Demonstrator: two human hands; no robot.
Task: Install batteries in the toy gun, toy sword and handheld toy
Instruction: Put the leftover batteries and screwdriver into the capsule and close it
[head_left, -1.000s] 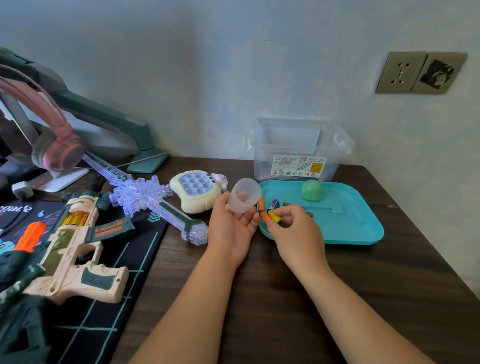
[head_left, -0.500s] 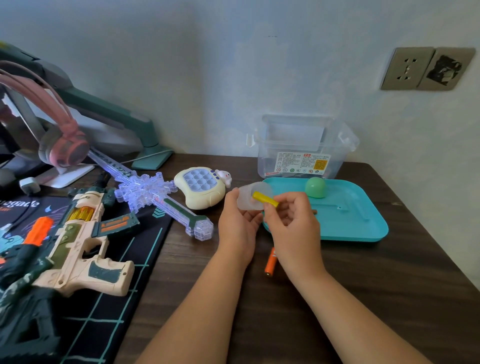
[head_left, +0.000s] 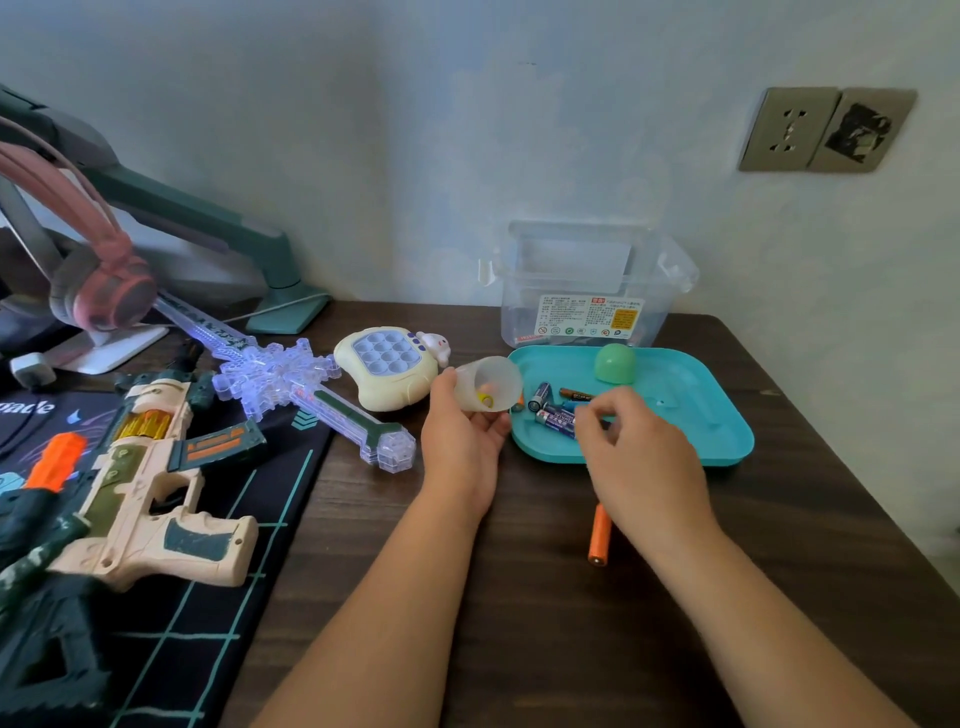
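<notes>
My left hand (head_left: 462, 441) grips a small translucent cup (head_left: 491, 382) tilted toward the teal tray (head_left: 717, 415); a yellow battery (head_left: 487, 400) lies inside the cup. My right hand (head_left: 639, 457) is over the tray's near left corner, its curled fingertips pinching a blue battery (head_left: 556, 418) among several loose batteries there. An orange battery (head_left: 600, 535) lies on the desk beside my right wrist. The cream handheld toy (head_left: 389, 369) sits left of the cup. The clear toy sword (head_left: 291, 379) and the beige toy gun (head_left: 140, 483) lie further left.
A green dome-shaped piece (head_left: 615, 364) sits in the tray. A clear plastic box (head_left: 587, 291) stands behind it at the wall. Pink headphones (head_left: 98, 291) and a green monitor arm (head_left: 208, 223) fill the back left. A dark desk mat (head_left: 208, 597) lies under the gun.
The yellow battery went from my right fingers into the cup. My right hand then moved right and down to the batteries in the tray. The orange battery dropped onto the desk.
</notes>
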